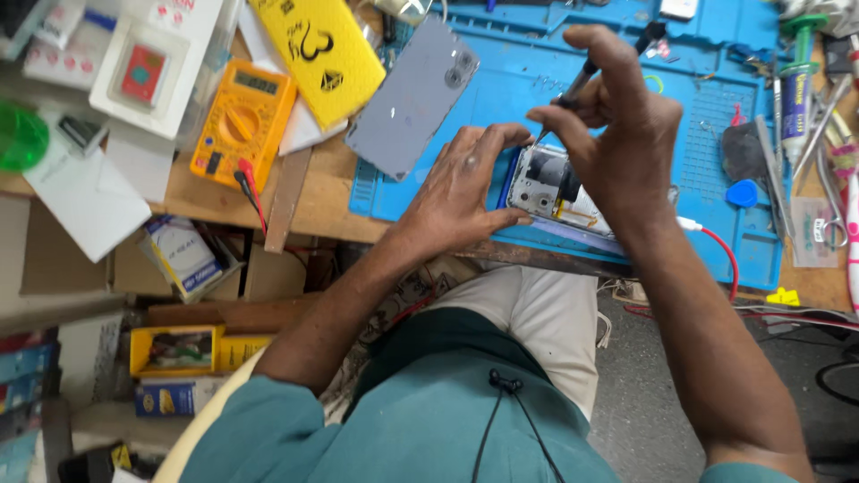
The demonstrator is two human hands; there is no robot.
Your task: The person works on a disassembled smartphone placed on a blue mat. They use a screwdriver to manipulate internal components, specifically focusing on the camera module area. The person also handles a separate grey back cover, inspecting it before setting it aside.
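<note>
At the near edge of the blue mat [537, 80] on the tabletop, the opened phone [548, 186] lies pinned under the left hand [461, 192], its grey back cover [412, 98] already off, while the right hand [617, 134] fingers pinch a screwdriver [577, 88] into its still-unfinished internals.

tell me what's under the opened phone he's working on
The opened phone lies on a blue work mat that covers the wooden bench. The left hand and right hand hide the mat directly around it.
</note>
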